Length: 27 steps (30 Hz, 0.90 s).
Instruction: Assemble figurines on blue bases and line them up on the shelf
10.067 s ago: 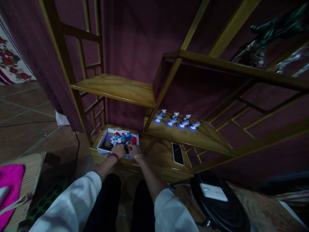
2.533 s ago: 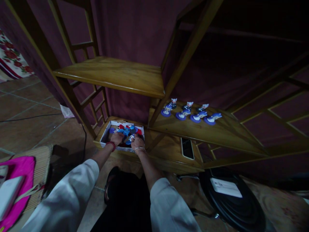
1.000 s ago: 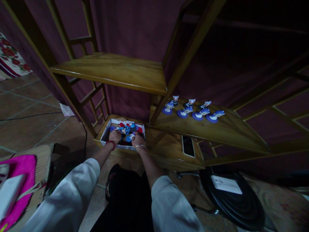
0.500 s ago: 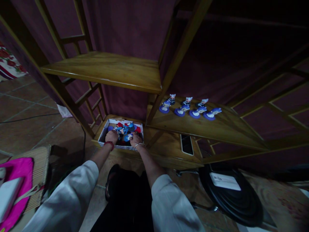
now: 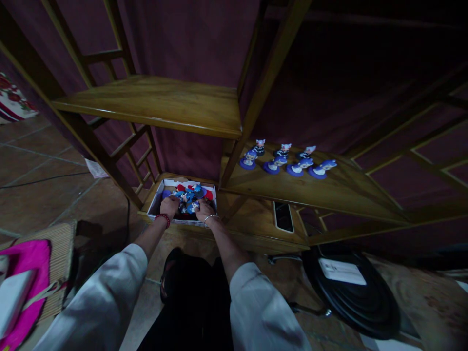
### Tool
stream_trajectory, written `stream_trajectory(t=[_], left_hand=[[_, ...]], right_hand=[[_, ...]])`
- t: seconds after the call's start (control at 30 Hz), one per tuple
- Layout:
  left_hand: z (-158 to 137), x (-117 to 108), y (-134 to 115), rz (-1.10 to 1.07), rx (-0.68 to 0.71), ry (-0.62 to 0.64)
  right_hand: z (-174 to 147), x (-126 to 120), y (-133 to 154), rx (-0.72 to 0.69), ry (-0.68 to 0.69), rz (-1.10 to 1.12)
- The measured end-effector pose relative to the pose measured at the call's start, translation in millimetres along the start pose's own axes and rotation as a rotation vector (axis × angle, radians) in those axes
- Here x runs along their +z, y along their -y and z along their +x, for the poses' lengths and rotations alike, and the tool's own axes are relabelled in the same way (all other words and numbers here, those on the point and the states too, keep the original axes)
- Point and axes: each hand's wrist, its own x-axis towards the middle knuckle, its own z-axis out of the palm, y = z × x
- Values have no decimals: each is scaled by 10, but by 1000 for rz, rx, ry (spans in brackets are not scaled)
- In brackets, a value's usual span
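Note:
A shallow white cardboard box (image 5: 155, 202) sits on the low shelf, filled with several small figurines (image 5: 187, 196) in blue, red and white. My left hand (image 5: 169, 206) reaches into its left side, fingers curled down among the figurines; what they grip is hidden. At the box's right side, the fingers of my right hand (image 5: 204, 210) close on a blue-and-white figurine (image 5: 194, 206). A red bead bracelet circles my left wrist, and a pale bangle my right.
Several purple-based figurines (image 5: 275, 165) stand in two rows on the wooden shelf (image 5: 329, 195) to the right. Below it lies a dark, white-edged phone-like object (image 5: 283, 217). A wooden shelf (image 5: 153, 105) overhangs the box. A black round stool (image 5: 351, 297) stands at right.
My right hand and the blue-and-white figurine have shifted slightly left toward the box's middle. My left hand stays in the box with little movement. The view has tilted slightly.

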Motion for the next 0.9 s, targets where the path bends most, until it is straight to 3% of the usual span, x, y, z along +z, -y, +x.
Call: stream_trajectory(t=[0.53, 0.73, 0.9], left_hand=[[-16, 54, -3, -123, 163, 54], [-42, 58, -13, -26, 299, 86], [-69, 41, -25, 28, 321, 83]], right_hand=[[48, 80, -60, -5, -80, 143], [32, 65, -26, 16, -92, 156], [25, 79, -9, 26, -58, 187]])
